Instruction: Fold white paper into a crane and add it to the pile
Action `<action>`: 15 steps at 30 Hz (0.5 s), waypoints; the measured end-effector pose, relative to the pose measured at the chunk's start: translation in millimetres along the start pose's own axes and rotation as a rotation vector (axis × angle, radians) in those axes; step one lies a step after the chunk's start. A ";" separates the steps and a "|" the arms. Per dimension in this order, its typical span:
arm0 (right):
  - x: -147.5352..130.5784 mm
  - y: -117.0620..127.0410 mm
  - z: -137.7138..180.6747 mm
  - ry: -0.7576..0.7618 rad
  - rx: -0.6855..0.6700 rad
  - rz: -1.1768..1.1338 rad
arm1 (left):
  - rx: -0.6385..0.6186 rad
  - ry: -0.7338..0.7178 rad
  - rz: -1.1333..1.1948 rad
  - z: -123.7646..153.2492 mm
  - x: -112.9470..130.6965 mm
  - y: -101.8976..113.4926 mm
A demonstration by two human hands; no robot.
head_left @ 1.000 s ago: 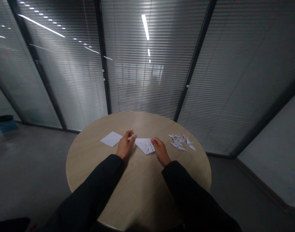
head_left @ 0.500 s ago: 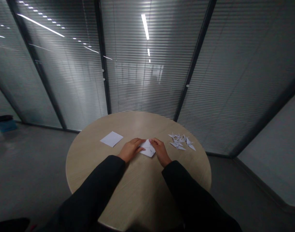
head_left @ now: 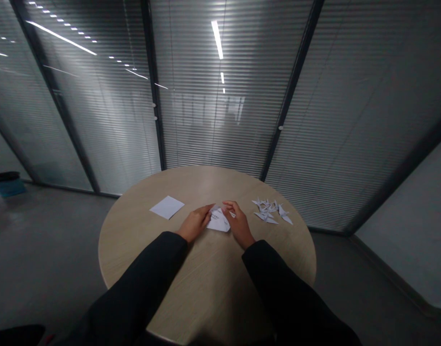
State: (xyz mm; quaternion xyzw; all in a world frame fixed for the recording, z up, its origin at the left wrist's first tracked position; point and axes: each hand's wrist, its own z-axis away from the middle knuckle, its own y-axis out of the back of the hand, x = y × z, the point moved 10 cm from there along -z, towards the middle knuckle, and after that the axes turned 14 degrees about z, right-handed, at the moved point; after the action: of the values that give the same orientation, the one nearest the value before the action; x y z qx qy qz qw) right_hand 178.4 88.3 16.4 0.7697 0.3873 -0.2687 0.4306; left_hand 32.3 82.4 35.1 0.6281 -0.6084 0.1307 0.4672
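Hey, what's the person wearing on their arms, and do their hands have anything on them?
Both arms are covered by long black sleeves, the left sleeve and the right sleeve, plain with no visible markings and ending at the wrists. The left hand and right hand are bare, with no gloves.

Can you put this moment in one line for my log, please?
left hand: on folded white paper | right hand: on it too | nearby: flat white sheet, paper cranes
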 end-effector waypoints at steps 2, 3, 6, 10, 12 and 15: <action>-8.2 -1.2 1.6 0.049 -0.013 0.040 | 0.011 0.063 0.091 -0.2 -6.5 -0.9; -13.0 -1.7 2.6 0.076 -0.021 0.051 | 0.012 0.094 0.138 -0.4 -10.1 -1.9; -25.5 -3.9 5.2 0.159 -0.051 0.075 | 0.003 0.172 0.243 -1.5 -22.2 -5.3; -34.7 2.0 6.9 0.259 0.015 0.217 | 0.010 0.341 0.300 -1.3 -48.3 -6.5; -43.0 6.9 9.8 0.335 0.085 0.330 | 0.060 0.417 0.368 -0.2 -60.2 -3.4; -63.8 2.2 20.5 0.517 0.102 0.469 | 0.166 0.499 0.512 2.6 -72.0 2.2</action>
State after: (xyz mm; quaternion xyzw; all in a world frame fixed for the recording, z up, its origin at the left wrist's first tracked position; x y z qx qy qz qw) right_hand 143.1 46.4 55.2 0.9009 0.2820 0.0223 0.3292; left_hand 13.1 127.1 -18.1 0.4400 -0.6003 0.4416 0.5009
